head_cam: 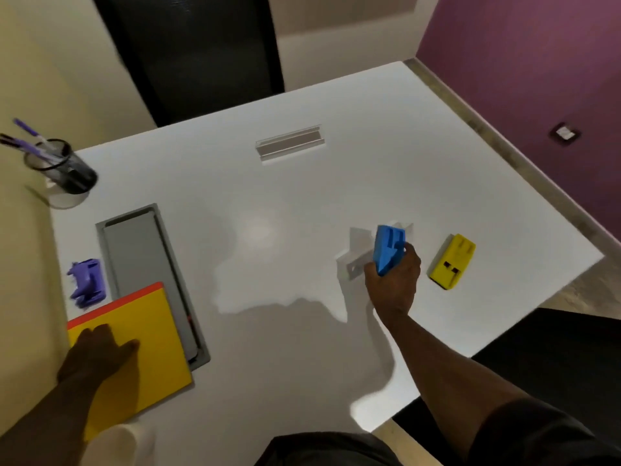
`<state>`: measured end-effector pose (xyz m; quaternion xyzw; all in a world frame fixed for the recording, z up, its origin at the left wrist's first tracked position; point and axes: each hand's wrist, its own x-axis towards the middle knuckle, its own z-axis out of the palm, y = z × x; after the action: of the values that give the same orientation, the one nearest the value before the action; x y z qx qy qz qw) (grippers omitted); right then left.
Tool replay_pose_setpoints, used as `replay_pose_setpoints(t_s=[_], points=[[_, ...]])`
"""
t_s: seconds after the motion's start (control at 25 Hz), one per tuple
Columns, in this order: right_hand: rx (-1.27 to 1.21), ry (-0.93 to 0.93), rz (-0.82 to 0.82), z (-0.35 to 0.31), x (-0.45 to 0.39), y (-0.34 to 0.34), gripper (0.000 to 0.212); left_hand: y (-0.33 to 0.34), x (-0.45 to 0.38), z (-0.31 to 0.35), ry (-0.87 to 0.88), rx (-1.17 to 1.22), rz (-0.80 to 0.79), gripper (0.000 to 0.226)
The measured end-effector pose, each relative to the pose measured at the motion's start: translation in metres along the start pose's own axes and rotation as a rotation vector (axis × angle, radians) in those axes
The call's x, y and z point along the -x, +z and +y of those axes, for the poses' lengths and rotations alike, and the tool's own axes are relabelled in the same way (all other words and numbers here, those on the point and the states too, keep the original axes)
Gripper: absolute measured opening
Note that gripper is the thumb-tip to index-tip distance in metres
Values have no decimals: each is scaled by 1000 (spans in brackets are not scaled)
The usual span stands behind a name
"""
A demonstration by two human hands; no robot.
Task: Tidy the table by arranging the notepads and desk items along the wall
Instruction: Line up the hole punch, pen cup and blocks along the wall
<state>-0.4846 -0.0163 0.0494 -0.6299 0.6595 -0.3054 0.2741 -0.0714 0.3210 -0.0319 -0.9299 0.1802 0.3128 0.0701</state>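
Your right hand (395, 280) pinches the blue block (388, 249) mid-table, tilted up, long axis pointing away from you, while your left hand (97, 351) lies flat, fingers spread, on the yellow pad (148, 331) by the left wall (27, 247), well apart from the block.

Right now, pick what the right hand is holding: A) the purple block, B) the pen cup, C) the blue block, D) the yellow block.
C: the right hand is wrapped around the blue block, while the yellow block lies untouched beside it.
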Motion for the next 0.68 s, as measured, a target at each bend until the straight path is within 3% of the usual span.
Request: replay_pose_setpoints(t_s=[0.16, 0.32, 0.68], points=[[-95, -230, -380, -73, 17, 60, 77, -16, 39, 5, 66, 32, -58, 105], [64, -482, -777, -130, 45, 124, 77, -24, 49, 5, 54, 121, -106, 128], [139, -714, -996, -212, 112, 246, 74, -25, 42, 11, 43, 207, -34, 136]])
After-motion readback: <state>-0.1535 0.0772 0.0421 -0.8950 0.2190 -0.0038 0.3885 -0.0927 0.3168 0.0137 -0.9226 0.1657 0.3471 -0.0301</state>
